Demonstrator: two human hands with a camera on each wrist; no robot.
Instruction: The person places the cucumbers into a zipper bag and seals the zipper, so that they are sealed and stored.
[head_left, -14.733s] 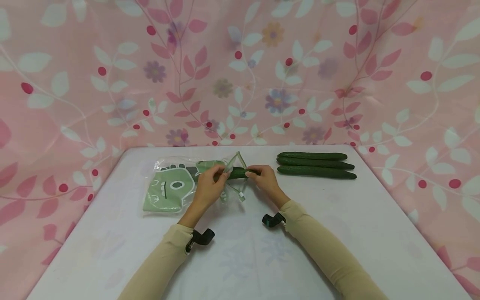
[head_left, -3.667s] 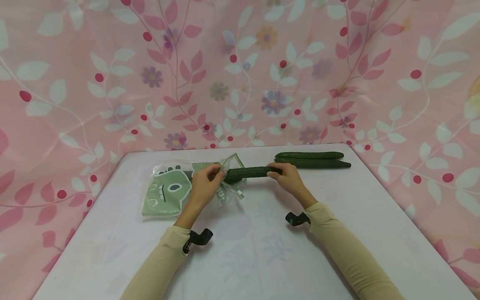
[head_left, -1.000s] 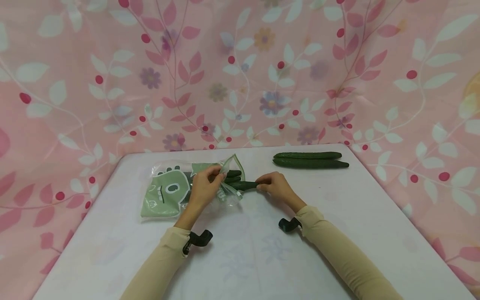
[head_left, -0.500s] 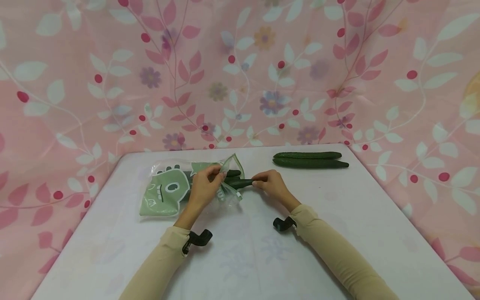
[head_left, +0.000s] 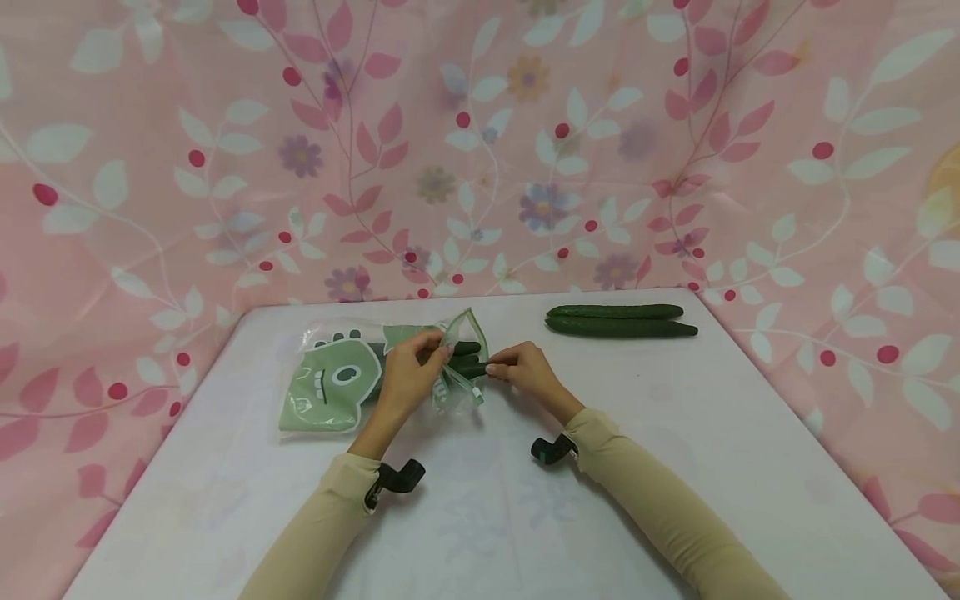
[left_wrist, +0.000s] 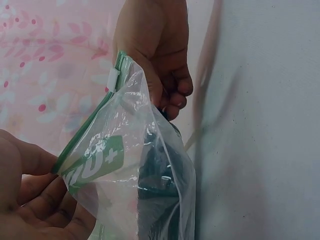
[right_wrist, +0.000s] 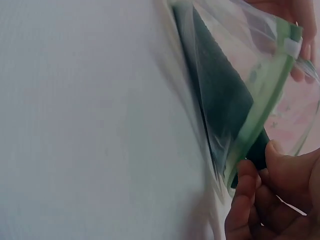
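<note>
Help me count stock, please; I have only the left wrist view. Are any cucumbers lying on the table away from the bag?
Observer: Yes, two loose cucumbers lie side by side on the table, to the right.
Operator: Does just one tip show at the mouth of the bag?
Observer: No, another tip shows beyond the cucumber that the right hand pinches.
Operator: What's printed near the bag's other end?
Observer: A green cartoon face with one eye.
</note>
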